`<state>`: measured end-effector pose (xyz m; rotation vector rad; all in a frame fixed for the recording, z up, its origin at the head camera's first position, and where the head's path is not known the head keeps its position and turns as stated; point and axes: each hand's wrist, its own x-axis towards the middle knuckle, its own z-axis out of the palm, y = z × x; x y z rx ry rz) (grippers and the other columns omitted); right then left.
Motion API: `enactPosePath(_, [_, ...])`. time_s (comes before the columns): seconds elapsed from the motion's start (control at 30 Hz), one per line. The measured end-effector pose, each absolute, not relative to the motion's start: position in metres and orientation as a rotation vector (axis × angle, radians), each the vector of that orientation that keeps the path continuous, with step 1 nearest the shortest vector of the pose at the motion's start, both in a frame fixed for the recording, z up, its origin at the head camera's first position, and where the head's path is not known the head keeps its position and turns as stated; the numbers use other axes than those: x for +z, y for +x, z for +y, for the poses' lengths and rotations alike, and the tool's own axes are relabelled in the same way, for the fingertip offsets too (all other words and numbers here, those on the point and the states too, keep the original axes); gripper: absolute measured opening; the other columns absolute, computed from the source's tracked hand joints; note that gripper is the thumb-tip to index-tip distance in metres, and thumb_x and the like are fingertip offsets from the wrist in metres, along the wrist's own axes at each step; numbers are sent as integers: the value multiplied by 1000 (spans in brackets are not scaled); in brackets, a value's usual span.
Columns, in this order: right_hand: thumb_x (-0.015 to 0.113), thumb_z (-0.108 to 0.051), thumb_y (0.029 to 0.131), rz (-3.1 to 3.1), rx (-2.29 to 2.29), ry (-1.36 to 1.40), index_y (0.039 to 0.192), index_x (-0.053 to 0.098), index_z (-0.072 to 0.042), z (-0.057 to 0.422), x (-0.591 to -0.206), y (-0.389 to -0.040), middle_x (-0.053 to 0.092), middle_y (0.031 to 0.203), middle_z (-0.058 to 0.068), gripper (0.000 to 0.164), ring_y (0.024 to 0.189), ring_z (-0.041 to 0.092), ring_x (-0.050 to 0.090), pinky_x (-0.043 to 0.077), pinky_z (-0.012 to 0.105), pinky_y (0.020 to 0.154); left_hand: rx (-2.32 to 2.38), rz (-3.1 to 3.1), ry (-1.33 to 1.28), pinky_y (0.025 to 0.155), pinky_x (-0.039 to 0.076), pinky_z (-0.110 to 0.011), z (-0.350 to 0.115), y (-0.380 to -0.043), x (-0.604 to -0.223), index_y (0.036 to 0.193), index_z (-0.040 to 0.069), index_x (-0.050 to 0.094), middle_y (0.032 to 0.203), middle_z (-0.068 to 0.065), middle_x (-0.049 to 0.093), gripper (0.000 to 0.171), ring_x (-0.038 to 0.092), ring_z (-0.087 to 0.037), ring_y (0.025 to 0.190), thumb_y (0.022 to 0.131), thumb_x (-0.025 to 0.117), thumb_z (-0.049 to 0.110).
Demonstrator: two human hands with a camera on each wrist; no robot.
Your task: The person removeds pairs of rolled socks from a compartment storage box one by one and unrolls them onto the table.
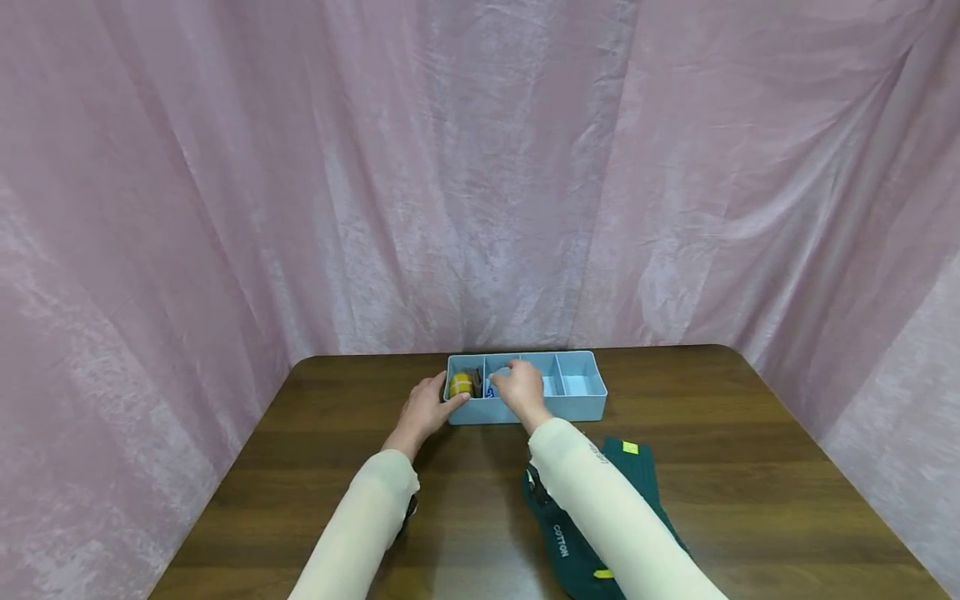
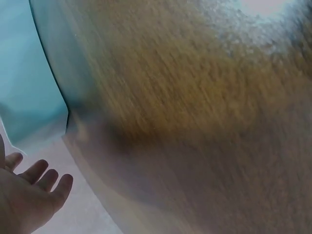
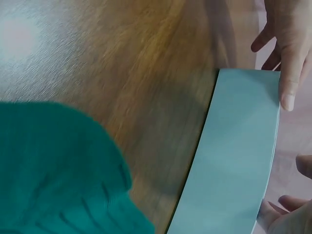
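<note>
White lettering on the dark green cloth (image 1: 570,567) reads "COTTON"; it also bears yellow patches, with no words legible. Tiny dark print on the right sleeve (image 1: 615,508) is too small to read. The right hand (image 1: 523,392) reaches over the pale blue divided box (image 1: 573,407), its fingers at the second compartment from the left, where a blue-marked item (image 1: 491,392) partly shows beneath them; I cannot tell whether they pinch it. The left hand (image 1: 426,408) rests at the box's left end, thumb along the rim, fingers apart and relaxed. Just beside it, in the leftmost compartment, sits a yellow item (image 1: 461,384). The right forearm hides part of the cloth.
</note>
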<state>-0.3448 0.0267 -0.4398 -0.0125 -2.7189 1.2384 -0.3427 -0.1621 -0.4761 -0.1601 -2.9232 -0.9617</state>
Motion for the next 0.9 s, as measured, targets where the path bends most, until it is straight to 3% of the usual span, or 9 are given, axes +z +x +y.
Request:
enactPosePath(0.13, [68,-24,94,-2744,1260,-7,124,62,10,17,-440,-343,64,122,25,45,112,39,60,50,49,92,-998,-2910,-173,106,34,-60,-164,-340,-475,153,9,37,145,-24,45,74,41,-43,133,95,63,47])
enactPosePath(0.23, [67,-18,94,-2754,1238,13,94,69,7,11,-441,-342,67,88,17,25,79,29,62,52,42,71,-1057,-2893,-159,107,33,-60,-166,-337,-475,153,9,37,145,-25,45,73,40,-44,134,96,63,45])
enactPosePath(0.27, [65,-15,93,-2756,1230,20,80,66,4,9,-441,-341,61,74,13,23,67,25,56,49,39,62,-1074,-2888,-152,107,33,-60,-167,-335,-476,153,9,37,146,-25,45,73,40,-44,135,96,63,45])
enactPosePath(0.33, [62,-10,92,-2778,1186,31,60,52,-5,5,-440,-341,45,58,4,34,55,19,41,39,35,53,-1087,-2880,-141,107,33,-60,-168,-333,-477,153,9,37,145,-26,45,72,40,-45,134,96,63,44])
enactPosePath(0.4, [60,-6,91,-2793,1137,30,54,43,-12,1,-437,-340,38,55,0,41,52,17,36,35,33,50,-1098,-2875,-129,107,33,-59,-169,-331,-478,154,11,36,146,-25,44,73,40,-45,135,96,63,46])
enactPosePath(0.43, [59,-5,90,-2808,1102,31,54,40,-13,0,-436,-340,36,55,1,42,52,18,36,35,34,50,-1104,-2872,-125,107,33,-59,-169,-331,-479,154,12,36,146,-25,44,73,40,-44,135,96,63,46])
enactPosePath(0.63, [63,-6,87,-2901,878,38,57,55,-10,-4,-433,-341,60,68,10,31,64,25,56,51,41,62,-1115,-2875,-99,106,33,-60,-168,-326,-480,155,17,35,148,-24,43,73,38,-44,136,96,62,49])
enactPosePath(0.9, [65,-11,91,-3051,702,-56,91,75,-3,-8,-446,-346,71,93,13,12,87,32,67,56,44,71,-1113,-2861,-116,105,35,-59,-166,-318,-480,154,14,38,144,-24,47,71,43,-43,133,96,63,47])
